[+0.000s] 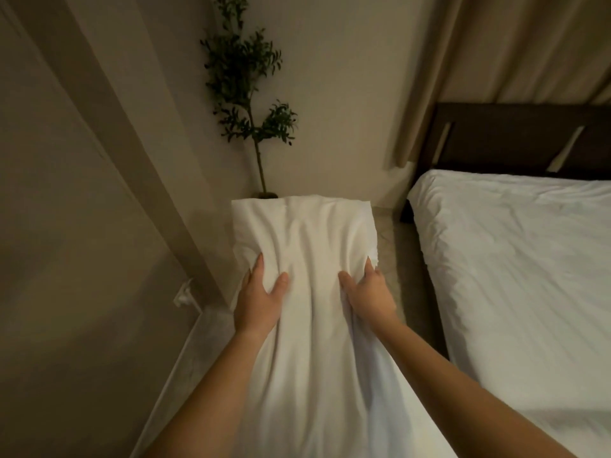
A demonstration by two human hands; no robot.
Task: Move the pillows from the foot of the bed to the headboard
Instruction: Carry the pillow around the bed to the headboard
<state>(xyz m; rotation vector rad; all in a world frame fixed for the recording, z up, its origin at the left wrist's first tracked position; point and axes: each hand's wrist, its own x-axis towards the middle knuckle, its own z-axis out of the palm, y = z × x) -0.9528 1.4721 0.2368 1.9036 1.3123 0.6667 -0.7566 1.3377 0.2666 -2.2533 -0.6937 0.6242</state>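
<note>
A white pillow (307, 239) is held out lengthwise in front of me, above the floor strip left of the bed. My left hand (259, 299) grips its left side, thumb on top and fingers under the edge. On the right side my right hand (368, 294) grips it the same way, bunching the cover between them. The bed (515, 259), under a white sheet, lies to the right. Its dark wooden headboard (515, 137) stands at the upper right, with no pillow in sight against it.
A tall potted plant (246, 94) stands in the corner straight ahead, its pot hidden behind the pillow. Beige curtains (496, 44) hang behind the headboard. A wall (66, 193) with a white socket (183, 292) runs along the left. The tiled floor (390, 233) between wall and bed is narrow.
</note>
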